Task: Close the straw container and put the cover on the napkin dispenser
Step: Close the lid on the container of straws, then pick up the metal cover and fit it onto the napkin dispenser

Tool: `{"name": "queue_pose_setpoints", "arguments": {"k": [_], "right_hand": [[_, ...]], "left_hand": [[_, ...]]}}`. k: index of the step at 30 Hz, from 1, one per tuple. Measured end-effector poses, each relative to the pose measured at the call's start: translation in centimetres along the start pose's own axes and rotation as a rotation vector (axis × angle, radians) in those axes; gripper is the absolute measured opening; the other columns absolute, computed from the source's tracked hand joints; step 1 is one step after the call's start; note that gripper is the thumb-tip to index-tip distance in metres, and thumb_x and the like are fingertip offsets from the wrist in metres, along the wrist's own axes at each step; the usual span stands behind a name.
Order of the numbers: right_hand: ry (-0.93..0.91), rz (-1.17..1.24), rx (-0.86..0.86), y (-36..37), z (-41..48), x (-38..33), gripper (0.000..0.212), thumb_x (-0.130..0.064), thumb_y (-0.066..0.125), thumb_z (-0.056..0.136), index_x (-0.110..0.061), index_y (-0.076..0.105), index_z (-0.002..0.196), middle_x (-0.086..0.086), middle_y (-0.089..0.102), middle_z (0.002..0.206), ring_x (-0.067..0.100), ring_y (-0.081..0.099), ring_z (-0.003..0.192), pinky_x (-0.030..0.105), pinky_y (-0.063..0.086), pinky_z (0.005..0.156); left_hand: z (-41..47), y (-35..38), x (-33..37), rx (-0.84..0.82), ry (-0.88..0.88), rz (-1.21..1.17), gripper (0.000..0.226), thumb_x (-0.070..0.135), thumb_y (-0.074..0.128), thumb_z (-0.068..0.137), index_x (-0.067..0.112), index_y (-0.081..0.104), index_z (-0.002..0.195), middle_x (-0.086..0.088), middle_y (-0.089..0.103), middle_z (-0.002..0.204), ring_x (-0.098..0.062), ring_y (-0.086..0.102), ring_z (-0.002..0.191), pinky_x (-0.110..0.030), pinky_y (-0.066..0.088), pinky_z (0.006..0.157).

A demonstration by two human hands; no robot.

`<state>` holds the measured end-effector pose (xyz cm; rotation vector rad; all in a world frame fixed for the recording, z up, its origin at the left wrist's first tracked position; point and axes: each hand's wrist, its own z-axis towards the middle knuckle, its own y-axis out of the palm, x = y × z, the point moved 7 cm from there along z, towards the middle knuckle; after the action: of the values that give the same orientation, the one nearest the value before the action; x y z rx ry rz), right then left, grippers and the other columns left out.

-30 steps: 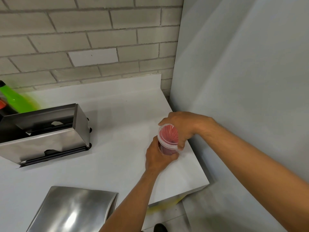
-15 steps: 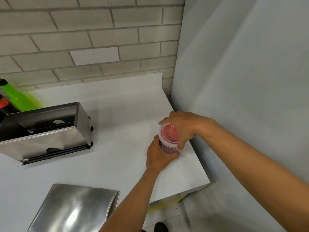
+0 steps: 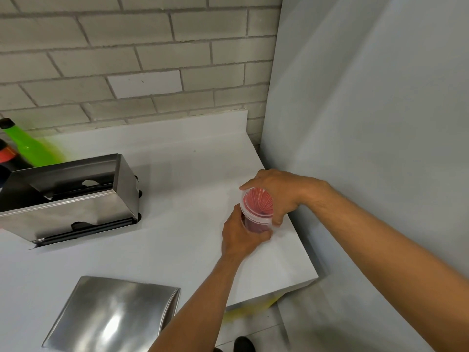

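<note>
A clear plastic straw container (image 3: 256, 212) full of red straws stands near the right edge of the white counter (image 3: 193, 179). My left hand (image 3: 241, 235) wraps around its lower body. My right hand (image 3: 276, 191) grips its clear lid at the top from the right side. The steel napkin dispenser (image 3: 73, 199) lies at the left with its top open and no cover on it. Its shiny steel cover (image 3: 111, 316) lies flat on the counter at the near left, apart from both hands.
A green bottle (image 3: 28, 146) and a dark bottle with a red label (image 3: 6, 158) stand behind the dispenser. A grey wall (image 3: 368, 123) rises just right of the container. The counter's front right corner (image 3: 314, 275) is close to the container.
Both hands have stayed on the container with almost no movement; the view has shifted slightly.
</note>
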<state>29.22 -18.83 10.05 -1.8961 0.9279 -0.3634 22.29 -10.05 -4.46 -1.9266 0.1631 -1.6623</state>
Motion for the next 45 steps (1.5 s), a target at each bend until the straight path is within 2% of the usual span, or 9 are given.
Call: {"name": "queue_pose_setpoints", "arguments": {"k": [4, 6, 16, 20, 24, 29, 34, 38, 45], "right_hand": [[0.012, 0.019, 0.050, -0.2, 0.0, 0.4, 0.128, -0.048, 0.101, 0.048, -0.045, 0.035, 0.158, -0.006, 0.047, 0.134, 0.021, 0.047, 0.130, 0.041, 0.055, 0.099], [0.024, 0.026, 0.063, -0.2, 0.1, 0.4, 0.129, -0.052, 0.100, 0.045, -0.045, 0.035, 0.157, -0.007, 0.048, 0.133, 0.021, 0.048, 0.129, 0.040, 0.055, 0.098], [0.040, 0.021, 0.099, -0.3, 0.0, 0.4, 0.129, -0.058, 0.098, 0.044, -0.045, 0.037, 0.158, -0.009, 0.046, 0.131, 0.020, 0.048, 0.130, 0.030, 0.045, 0.086], [0.058, 0.033, 0.085, -0.3, -0.2, 0.3, 0.132, -0.052, 0.100, 0.045, -0.044, 0.034, 0.159, -0.005, 0.045, 0.139, 0.022, 0.048, 0.132, 0.037, 0.054, 0.097], [0.049, 0.028, 0.069, -0.3, -0.6, -0.3, 0.144, -0.051, 0.102, 0.045, -0.044, 0.021, 0.163, -0.003, 0.039, 0.152, 0.023, 0.039, 0.142, 0.040, 0.051, 0.107], [-0.059, 0.109, 0.211, -1.9, -1.7, -2.8, 0.140, -0.061, 0.095, 0.044, -0.053, 0.020, 0.161, -0.011, 0.033, 0.164, 0.017, 0.032, 0.149, 0.033, 0.043, 0.112], [-0.255, 0.237, 0.321, -1.5, -1.9, -7.5, 0.110, -0.064, 0.089, 0.065, -0.052, 0.032, 0.159, -0.013, 0.044, 0.158, 0.013, 0.045, 0.136, 0.031, 0.043, 0.107], [-0.326, 0.299, 0.194, 2.1, -0.9, -11.8, 0.098, -0.066, 0.082, 0.076, -0.049, 0.033, 0.159, -0.011, 0.041, 0.162, 0.014, 0.042, 0.147, 0.036, 0.039, 0.119], [-0.266, 0.382, 0.075, 8.8, 0.6, -18.1, 0.086, -0.058, 0.082, 0.080, -0.041, 0.043, 0.155, -0.011, 0.055, 0.145, 0.013, 0.054, 0.130, 0.032, 0.046, 0.107]], "left_hand": [[0.0, -0.1, 0.2, -0.002, -0.003, 0.027, 0.108, 0.069, 0.089, 0.052, 0.031, 0.045, 0.143, 0.005, 0.062, 0.133, -0.017, 0.063, 0.115, -0.023, 0.052, 0.093], [0.1, 0.0, 0.4, -0.011, 0.001, 0.042, 0.109, 0.065, 0.090, 0.054, 0.029, 0.044, 0.145, 0.003, 0.061, 0.136, -0.019, 0.062, 0.118, -0.033, 0.055, 0.099], [0.2, 0.1, 0.4, -0.019, -0.003, 0.013, 0.106, 0.057, 0.093, 0.058, 0.025, 0.045, 0.146, -0.001, 0.062, 0.137, -0.023, 0.062, 0.120, -0.043, 0.056, 0.099], [0.2, 0.1, -0.1, -0.020, -0.005, 0.014, 0.109, 0.064, 0.091, 0.055, 0.027, 0.044, 0.146, 0.003, 0.061, 0.137, -0.020, 0.062, 0.119, -0.038, 0.056, 0.099], [-0.2, 0.1, 0.6, -0.076, 0.012, 0.000, 0.109, 0.067, 0.090, 0.054, 0.035, 0.038, 0.145, 0.007, 0.057, 0.142, -0.017, 0.058, 0.125, -0.028, 0.049, 0.102], [-1.4, -3.4, -0.3, -0.086, -0.049, -0.113, 0.118, 0.049, 0.098, 0.054, 0.037, 0.031, 0.151, 0.007, 0.050, 0.148, -0.016, 0.052, 0.131, -0.031, 0.048, 0.107], [-3.8, -12.8, -2.4, 0.116, -0.071, -0.152, 0.086, 0.033, 0.092, 0.071, 0.029, 0.050, 0.145, 0.010, 0.059, 0.138, -0.006, 0.056, 0.121, -0.020, 0.049, 0.094], [-7.3, -22.0, -5.6, 0.352, -0.148, -0.077, 0.054, 0.031, 0.086, 0.080, 0.025, 0.065, 0.129, 0.012, 0.069, 0.119, -0.002, 0.065, 0.103, -0.010, 0.047, 0.082], [-15.0, -31.5, -12.5, 0.538, -0.285, -0.009, 0.032, 0.026, 0.081, 0.081, 0.028, 0.074, 0.113, 0.018, 0.074, 0.102, 0.008, 0.067, 0.091, -0.018, 0.053, 0.087]]}}
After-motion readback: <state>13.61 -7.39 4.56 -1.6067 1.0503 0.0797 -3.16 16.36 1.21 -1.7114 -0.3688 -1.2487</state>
